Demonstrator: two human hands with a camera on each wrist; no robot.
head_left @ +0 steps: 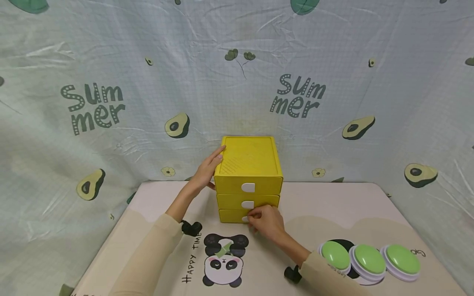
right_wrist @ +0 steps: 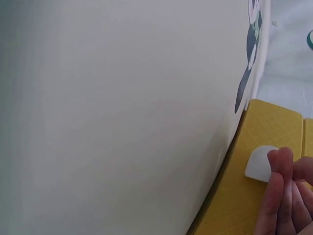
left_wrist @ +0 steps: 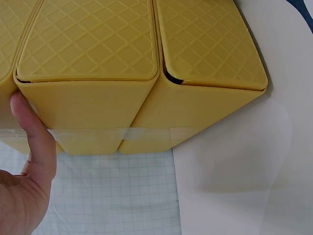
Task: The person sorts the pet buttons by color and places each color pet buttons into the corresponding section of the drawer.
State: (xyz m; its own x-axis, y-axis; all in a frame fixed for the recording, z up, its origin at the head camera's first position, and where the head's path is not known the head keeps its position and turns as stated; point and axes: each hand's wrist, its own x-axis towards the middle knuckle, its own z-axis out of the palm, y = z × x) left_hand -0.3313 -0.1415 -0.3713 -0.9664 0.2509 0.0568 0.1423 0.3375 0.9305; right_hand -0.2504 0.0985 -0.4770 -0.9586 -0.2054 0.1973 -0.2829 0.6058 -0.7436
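Held Low at the Front, Touched Along the Left Side

Saw a yellow drawer cabinet (head_left: pixel 249 156) on a pale table (head_left: pixel 326 201), with three drawers (head_left: pixel 229 201) stacked one above another and a white handle (head_left: pixel 247 204) on each. Found the left hand (head_left: pixel 206 170) laid against the cabinet's left side, with outstretched fingers (head_left: pixel 217 153) at its top edge. Found the right hand (head_left: pixel 268 222) at the cabinet's front, pinching the lowest handle (head_left: pixel 245 219) with bent fingers. Noticed a panda print (head_left: pixel 224 271) on the table before the cabinet. Spotted three green domed buttons (head_left: pixel 369 259) in front and to the right of the cabinet. Made out a wrinkled sheet (head_left: pixel 207 98) behind the cabinet, printed with avocados (head_left: pixel 180 125).
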